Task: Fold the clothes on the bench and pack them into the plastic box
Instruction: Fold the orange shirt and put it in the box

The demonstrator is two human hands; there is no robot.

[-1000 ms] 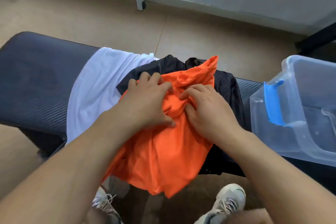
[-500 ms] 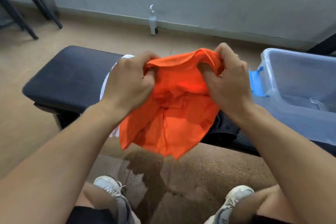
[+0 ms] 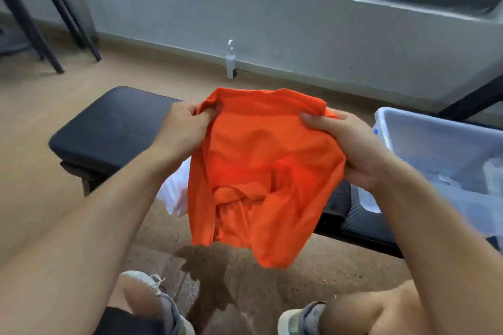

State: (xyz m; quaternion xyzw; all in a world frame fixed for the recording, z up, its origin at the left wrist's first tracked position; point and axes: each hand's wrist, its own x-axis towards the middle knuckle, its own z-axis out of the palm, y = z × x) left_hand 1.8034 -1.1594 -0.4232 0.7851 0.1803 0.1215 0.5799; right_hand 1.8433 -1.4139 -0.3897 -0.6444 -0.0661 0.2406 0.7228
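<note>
Orange garment (image 3: 261,171) held up in air over the bench (image 3: 109,128), unfolded.
Left hand (image 3: 182,130) and right hand (image 3: 345,144) each pinch a top corner; cloth hangs straight down, plastic box (image 3: 441,144) nearer the right hand.

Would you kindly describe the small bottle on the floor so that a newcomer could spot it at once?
Look beyond the black bench to the grey wall under the window. At its foot, on the tan floor, stands a small white bottle, upright. It stands alone there, the only pale thing along that wall.
</note>
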